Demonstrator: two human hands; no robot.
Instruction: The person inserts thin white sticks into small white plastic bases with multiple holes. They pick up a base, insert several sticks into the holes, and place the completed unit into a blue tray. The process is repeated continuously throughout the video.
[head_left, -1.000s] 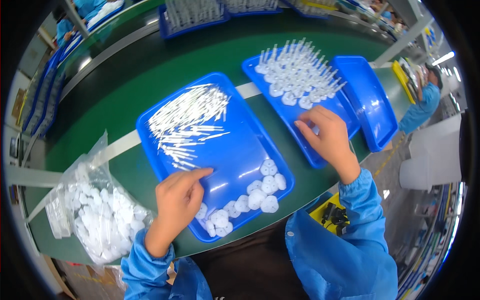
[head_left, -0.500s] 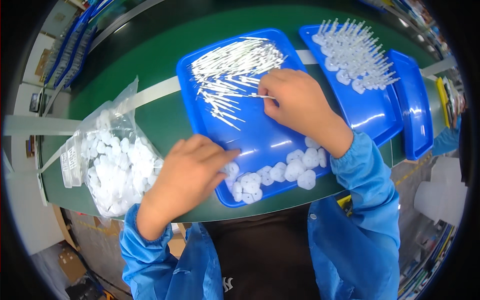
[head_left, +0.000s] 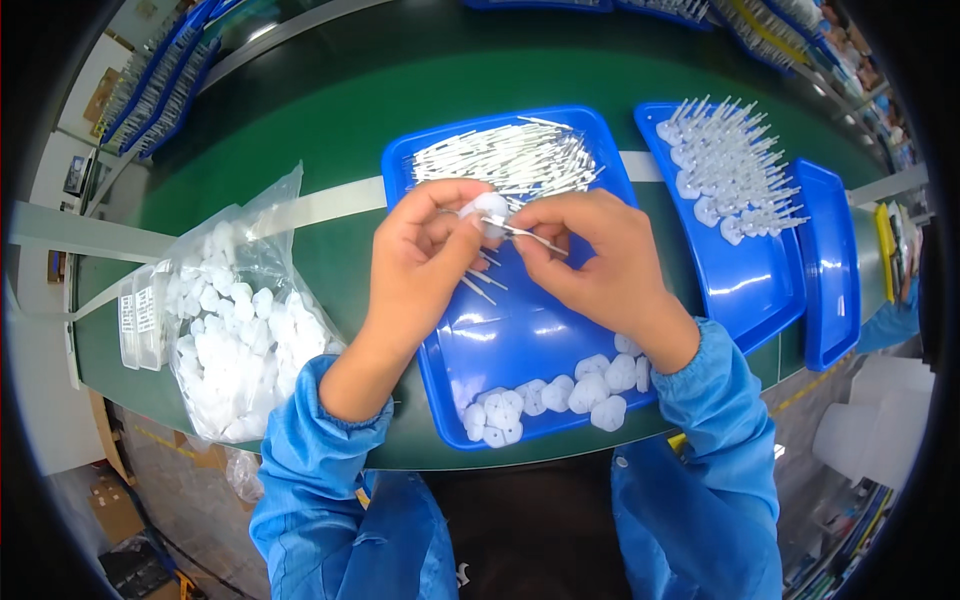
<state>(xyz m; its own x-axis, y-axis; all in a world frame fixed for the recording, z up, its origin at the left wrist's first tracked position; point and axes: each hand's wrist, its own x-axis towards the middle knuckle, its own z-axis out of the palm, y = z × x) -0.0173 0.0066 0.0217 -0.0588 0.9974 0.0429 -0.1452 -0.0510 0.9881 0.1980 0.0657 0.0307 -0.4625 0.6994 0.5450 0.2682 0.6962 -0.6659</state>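
Observation:
Above the middle of a blue tray (head_left: pixel 520 330), my two hands meet. Between the thumb and fingers of my left hand (head_left: pixel 420 250) is a white translucent lobed disc (head_left: pixel 487 207). My right hand (head_left: pixel 600 255) pinches a thin white stick (head_left: pixel 538 240), its end at the disc; whether it sits in a hole I cannot make out. Many loose white sticks (head_left: pixel 500 160) fill the tray's far part. Several lobed discs (head_left: pixel 590 390) lie along its near edge.
A clear plastic bag (head_left: pixel 240 350) full of white discs lies at left. On the right, a second blue tray (head_left: pixel 740 285) holds discs with sticks standing up (head_left: pixel 730 165), beside another blue tray (head_left: pixel 830 270). The green table (head_left: pixel 340 235) has a light stripe across it.
My left hand has risen from the tray's near left corner, now with a disc. My right hand has brought a stick from the pile to it. The view has shifted slightly.

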